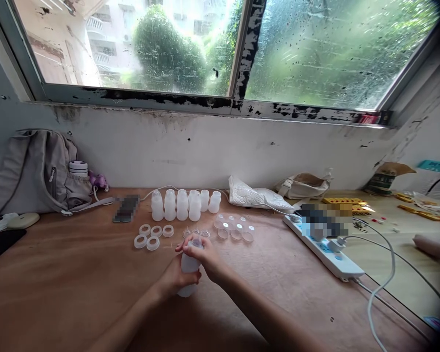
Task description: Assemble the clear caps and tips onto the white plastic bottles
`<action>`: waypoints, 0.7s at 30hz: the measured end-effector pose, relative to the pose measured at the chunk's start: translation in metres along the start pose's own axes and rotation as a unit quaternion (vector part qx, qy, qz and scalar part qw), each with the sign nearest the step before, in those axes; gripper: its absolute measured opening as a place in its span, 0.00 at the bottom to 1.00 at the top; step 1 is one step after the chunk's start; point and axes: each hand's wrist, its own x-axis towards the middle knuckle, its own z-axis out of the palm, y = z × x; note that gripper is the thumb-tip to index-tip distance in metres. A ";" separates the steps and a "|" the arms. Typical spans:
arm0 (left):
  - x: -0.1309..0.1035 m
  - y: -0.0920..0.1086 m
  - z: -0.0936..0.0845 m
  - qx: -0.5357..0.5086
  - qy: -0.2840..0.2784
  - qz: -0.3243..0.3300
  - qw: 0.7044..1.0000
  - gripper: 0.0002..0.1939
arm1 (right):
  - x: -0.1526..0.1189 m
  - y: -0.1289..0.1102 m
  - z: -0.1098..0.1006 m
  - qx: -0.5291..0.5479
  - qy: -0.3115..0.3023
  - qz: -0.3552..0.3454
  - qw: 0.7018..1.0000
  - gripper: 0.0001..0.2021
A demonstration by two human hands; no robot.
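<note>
Near the middle of the wooden table, my left hand is wrapped round the body of a translucent white bottle. My right hand grips the top of the same bottle, its fingers round the neck and a clear tip showing between them. Just behind my hands lie small clear nipple-like parts. Several white rings are to the left of them, and several clear domed caps to the right. Farther back stand several similar white bottles in rows.
A grey backpack and a blurred dark object are at the left. A white padded packet and a beige pouch lie by the wall. At right are a power strip, looping cables, yellow parts and another person's hand.
</note>
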 end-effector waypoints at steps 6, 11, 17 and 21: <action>0.006 -0.004 -0.009 0.286 0.195 0.079 0.935 0.17 | 0.008 -0.009 -0.015 -0.198 -0.022 -0.037 0.979 0.13; 0.003 -0.008 -0.020 0.418 0.203 0.134 0.875 0.24 | 0.016 -0.028 -0.077 -0.370 0.103 -0.135 0.913 0.15; 0.001 -0.018 -0.015 0.508 0.151 0.206 0.823 0.24 | 0.013 0.008 -0.138 -0.690 0.196 -0.160 0.678 0.13; 0.005 -0.023 -0.018 0.534 0.130 0.229 0.804 0.24 | 0.004 0.031 -0.139 -0.724 0.188 -0.166 0.643 0.16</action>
